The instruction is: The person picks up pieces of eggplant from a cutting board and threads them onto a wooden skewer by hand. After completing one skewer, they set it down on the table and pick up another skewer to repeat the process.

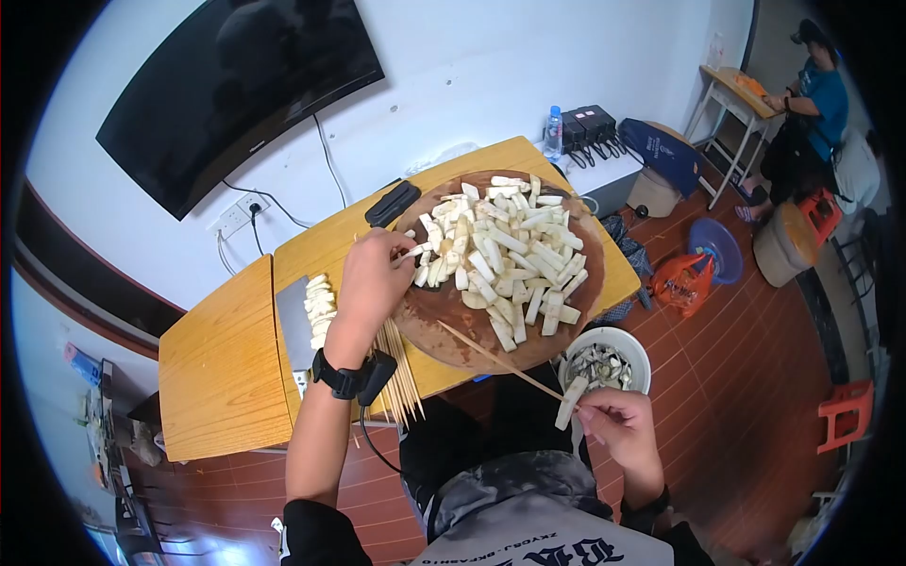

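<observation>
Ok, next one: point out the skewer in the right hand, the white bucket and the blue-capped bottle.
Skewer [500,359]: head view, bare middle stretch.
White bucket [642,359]: head view, right side near the rim.
Blue-capped bottle [553,138]: head view, the body.

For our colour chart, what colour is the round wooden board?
The board is reddish brown, best in the head view.

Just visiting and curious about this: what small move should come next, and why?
Probably bring the pale strip at the left hand's fingertips to the skewer's bare end: the right hand holds that skewer, with one piece on it.
</observation>
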Action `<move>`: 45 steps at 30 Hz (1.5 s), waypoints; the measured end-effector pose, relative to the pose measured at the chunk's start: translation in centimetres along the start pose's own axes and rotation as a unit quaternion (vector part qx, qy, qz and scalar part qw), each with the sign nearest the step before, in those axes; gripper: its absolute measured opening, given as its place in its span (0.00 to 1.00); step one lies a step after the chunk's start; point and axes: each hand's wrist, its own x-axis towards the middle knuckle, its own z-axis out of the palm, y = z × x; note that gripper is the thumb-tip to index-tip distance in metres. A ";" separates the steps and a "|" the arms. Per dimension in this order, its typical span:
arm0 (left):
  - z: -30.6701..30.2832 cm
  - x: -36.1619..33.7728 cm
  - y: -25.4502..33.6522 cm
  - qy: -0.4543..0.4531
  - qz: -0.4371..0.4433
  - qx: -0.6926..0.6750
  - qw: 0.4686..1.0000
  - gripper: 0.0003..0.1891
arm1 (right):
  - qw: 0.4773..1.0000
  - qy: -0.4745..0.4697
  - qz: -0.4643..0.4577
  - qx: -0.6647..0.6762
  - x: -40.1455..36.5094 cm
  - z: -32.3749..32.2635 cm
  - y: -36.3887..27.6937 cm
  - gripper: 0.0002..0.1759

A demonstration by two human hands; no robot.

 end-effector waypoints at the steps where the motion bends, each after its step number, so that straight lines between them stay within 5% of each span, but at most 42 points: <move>1: -0.2 -0.1 0.5 0.025 0.030 0.038 0.999 0.08 | 1.000 0.001 0.000 0.003 0.0 0.0 0.0 0.05; 2: -0.4 -0.1 1.3 0.050 0.060 0.076 0.994 0.09 | 1.000 0.002 -0.001 0.007 0.0 -0.1 -0.1 0.05; 5: -1.9 -0.4 5.8 -0.058 0.019 -0.094 0.994 0.09 | 1.000 0.003 -0.009 0.014 0.1 -0.2 0.0 0.05; 8: -1.5 -1.2 7.2 -0.138 0.179 -0.086 0.970 0.12 | 1.000 0.002 -0.013 0.016 0.1 -0.5 0.0 0.05; 11: -0.9 -1.6 7.6 -0.165 0.201 -0.051 0.964 0.13 | 1.000 0.006 -0.016 0.017 -0.1 -0.7 -0.1 0.06; 20: -0.6 -1.3 7.0 -0.093 0.252 -0.049 0.962 0.07 | 0.999 0.018 -0.014 0.024 -0.5 -1.2 0.2 0.05; 23: -2.2 -2.0 8.1 -0.101 0.082 -0.100 0.986 0.04 | 1.000 0.021 -0.008 0.017 -0.6 -1.0 0.1 0.05; 24: -2.2 -2.4 7.8 -0.104 0.016 -0.227 0.968 0.04 | 1.000 0.022 -0.007 0.014 -0.6 -1.0 0.1 0.05; 26: -2.4 -3.5 6.8 -0.104 -0.114 -0.464 0.872 0.04 | 1.000 0.027 -0.003 -0.001 -0.6 -0.9 0.1 0.05; 30: -5.4 -6.4 7.1 -0.116 -0.236 -0.629 0.732 0.07 | 0.999 0.012 0.022 -0.029 -0.4 -0.3 -0.4 0.05; 34: -7.2 -10.1 5.8 -0.093 -0.274 -0.714 0.637 0.15 | 0.999 -0.013 0.004 -0.050 0.0 0.4 0.5 0.06; 45: -8.1 -15.7 3.5 0.014 -0.261 -0.699 0.665 0.14 | 0.987 -0.097 -0.024 -0.123 1.0 3.1 0.4 0.06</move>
